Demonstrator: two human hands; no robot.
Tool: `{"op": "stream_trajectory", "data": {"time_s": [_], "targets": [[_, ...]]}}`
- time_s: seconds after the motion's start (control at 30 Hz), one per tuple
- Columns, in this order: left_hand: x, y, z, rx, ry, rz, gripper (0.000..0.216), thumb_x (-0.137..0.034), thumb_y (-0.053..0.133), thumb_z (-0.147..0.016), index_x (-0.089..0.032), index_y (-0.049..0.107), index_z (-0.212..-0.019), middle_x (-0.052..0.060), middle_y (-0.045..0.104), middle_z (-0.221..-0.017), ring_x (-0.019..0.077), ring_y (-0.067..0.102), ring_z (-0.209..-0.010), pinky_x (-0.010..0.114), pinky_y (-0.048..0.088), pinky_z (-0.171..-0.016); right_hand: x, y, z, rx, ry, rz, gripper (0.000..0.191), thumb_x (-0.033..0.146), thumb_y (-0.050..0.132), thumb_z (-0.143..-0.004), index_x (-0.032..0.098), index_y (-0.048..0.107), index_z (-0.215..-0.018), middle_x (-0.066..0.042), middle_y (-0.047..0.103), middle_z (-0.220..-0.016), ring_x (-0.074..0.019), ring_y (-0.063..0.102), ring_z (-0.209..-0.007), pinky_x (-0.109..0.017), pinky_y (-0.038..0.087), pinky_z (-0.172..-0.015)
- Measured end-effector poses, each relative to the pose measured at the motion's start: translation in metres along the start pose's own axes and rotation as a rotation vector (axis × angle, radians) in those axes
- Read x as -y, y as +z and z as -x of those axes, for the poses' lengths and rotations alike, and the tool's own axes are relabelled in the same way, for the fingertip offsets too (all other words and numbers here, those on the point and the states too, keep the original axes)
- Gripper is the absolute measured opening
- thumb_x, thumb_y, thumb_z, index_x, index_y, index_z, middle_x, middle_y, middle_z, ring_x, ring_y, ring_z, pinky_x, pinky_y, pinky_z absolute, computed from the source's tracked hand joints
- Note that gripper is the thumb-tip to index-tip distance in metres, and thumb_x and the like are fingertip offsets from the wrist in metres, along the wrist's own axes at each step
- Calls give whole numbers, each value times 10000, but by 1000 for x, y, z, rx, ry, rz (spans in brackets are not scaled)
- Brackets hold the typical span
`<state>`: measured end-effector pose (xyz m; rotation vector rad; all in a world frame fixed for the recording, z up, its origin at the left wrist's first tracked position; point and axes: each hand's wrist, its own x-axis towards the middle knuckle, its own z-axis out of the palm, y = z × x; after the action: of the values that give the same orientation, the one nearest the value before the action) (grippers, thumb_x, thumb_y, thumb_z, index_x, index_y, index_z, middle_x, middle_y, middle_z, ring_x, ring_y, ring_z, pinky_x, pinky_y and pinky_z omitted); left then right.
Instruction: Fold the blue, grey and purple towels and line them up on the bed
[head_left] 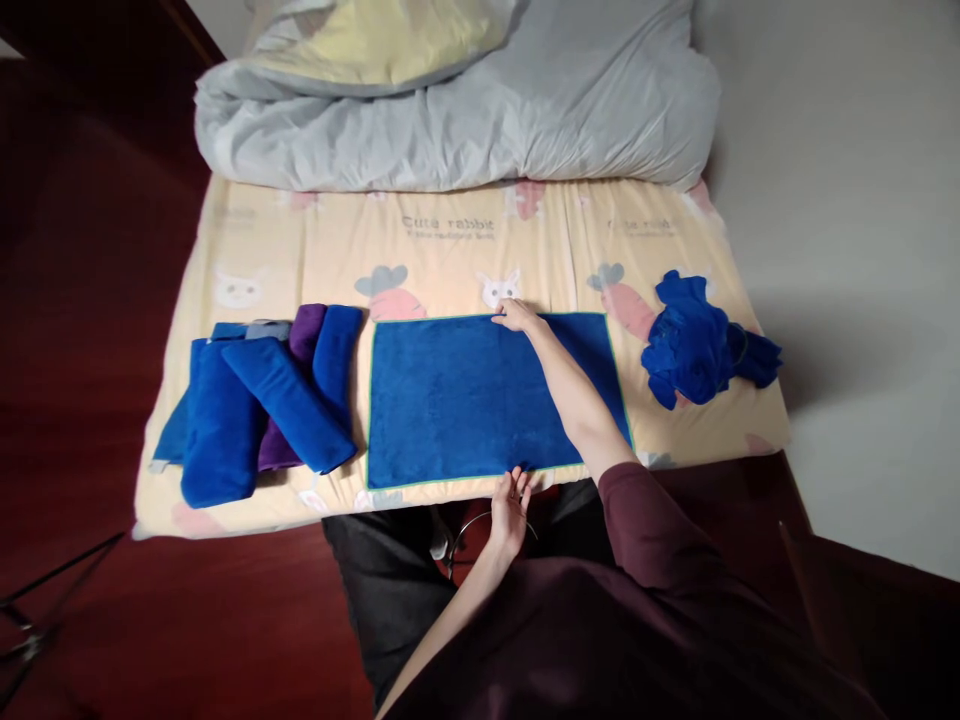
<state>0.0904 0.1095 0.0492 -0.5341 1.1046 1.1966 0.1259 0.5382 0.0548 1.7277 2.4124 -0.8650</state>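
Note:
A blue towel (442,400) with a thin green border lies spread flat on the bed. At the middle of its far edge, my right hand (516,315) pinches the hem, the forearm crossing over the cloth. My left hand (510,510) is at the near edge, its bent fingertips on the border below the right hand. To the left lie several folded or rolled cloths: a thick blue roll (221,425), another blue roll (292,400) lying slantwise, and a purple one (306,335) partly covered. A crumpled blue cloth bundle (686,340) rests on the right.
The bed (450,260) has a pale yellow sheet with rabbit and carrot prints. A bunched grey quilt (465,140) covers its far end. A wall (847,250) stands on the right. Thin black stand legs (60,570) show at the lower left on the dark red floor (195,620).

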Motion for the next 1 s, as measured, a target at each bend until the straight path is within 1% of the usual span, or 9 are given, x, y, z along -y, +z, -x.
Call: {"op": "stream_trajectory", "data": {"time_s": [0.07,0.17,0.33,0.47,0.63,0.77,0.83,0.93,1.0], "targets": [[0,2,-1,41,-3,-20,99,-222,600,-1035,-208,692,-1070,95,641,-1471,182,700,-1222,271,636,-926,0,-3,2,11,-20,-50,301,346,711,-980,200,666,-1239,-88,707,-1230,-211,649,-1109,-321,487,-982],[-2,6,-2,78,7,-51,166,-250,584,-1047,-211,716,-1139,93,571,-1562,207,643,-1328,287,635,-951,2,-7,2,11,-43,-78,326,348,741,-952,220,644,-1236,-67,712,-1197,-201,654,-1041,-296,488,-928],[-3,4,1,41,-7,-54,218,-290,572,-1055,-194,761,-1104,102,592,-1540,241,593,-1401,299,633,-995,4,-11,0,-57,-39,-88,254,284,684,-976,238,618,-1216,-33,702,-1139,-183,634,-977,-273,462,-887],[-4,1,2,32,-50,-2,254,-313,538,-1070,-201,765,-1096,103,631,-1491,246,620,-1371,309,648,-983,4,-11,1,-19,-22,-77,243,324,698,-966,240,626,-1183,-25,702,-1098,-179,618,-896,-271,452,-850],[-3,1,0,28,-59,12,225,-299,542,-1069,-210,747,-1092,100,649,-1467,225,660,-1320,306,645,-992,4,-14,-4,-63,-26,-99,226,266,695,-954,234,627,-1168,-21,703,-1084,-179,627,-930,-255,455,-844],[-3,1,0,-6,-63,-3,202,-289,565,-1052,-211,729,-1140,107,667,-1435,229,683,-1287,320,635,-1016,3,-14,-7,-6,-25,-55,219,297,721,-936,244,641,-1133,-21,708,-1069,-182,629,-908,-271,470,-851],[-3,2,0,-11,-65,3,211,-276,563,-1047,-208,721,-1168,110,671,-1425,236,692,-1271,336,642,-1005,1,-12,-9,-15,-22,-59,215,304,731,-926,242,646,-1114,-21,711,-1094,-183,632,-917,-276,478,-862],[-5,5,2,-20,-87,22,223,-266,529,-1056,-185,729,-1115,120,671,-1423,227,710,-1233,314,647,-971,-1,-9,-9,-34,-23,-81,199,299,741,-915,232,655,-1081,-23,713,-1122,-184,637,-938,-282,482,-877],[-6,6,5,-28,-88,19,232,-265,517,-1062,-181,733,-1049,124,677,-1413,212,714,-1219,289,640,-961,-1,-10,-9,-38,-21,-100,186,286,740,-913,224,659,-1068,-21,715,-1098,-182,640,-935,-279,481,-878]]}}
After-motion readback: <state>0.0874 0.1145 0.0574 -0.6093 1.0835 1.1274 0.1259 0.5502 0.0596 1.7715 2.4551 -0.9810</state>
